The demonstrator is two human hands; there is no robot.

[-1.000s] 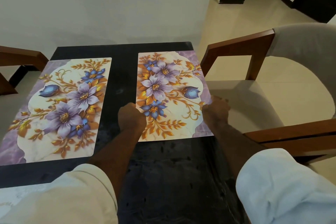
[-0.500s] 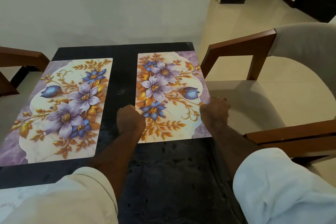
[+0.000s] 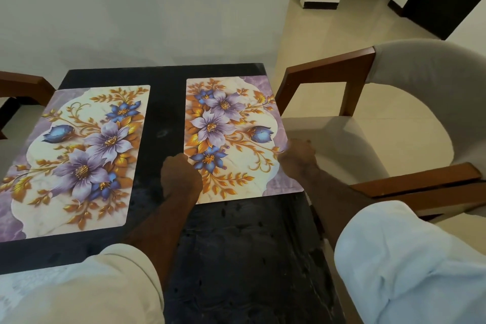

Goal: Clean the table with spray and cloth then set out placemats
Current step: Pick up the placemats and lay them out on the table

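Two floral placemats lie flat on the dark table. The left placemat occupies the left-centre of the frame, and neither hand touches it. The right placemat lies at centre frame, its right edge close to the table's right edge. A strip of bare tabletop separates the two.

The left hand is at the right placemat's left edge, lower centre of the frame, fingers curled and grasping that edge. The right hand is at the opposite edge, right of centre, fingers likewise curled onto it. The fingertips are hidden.

A wooden-armed chair with grey upholstery stands at the right of the frame, beside the table.
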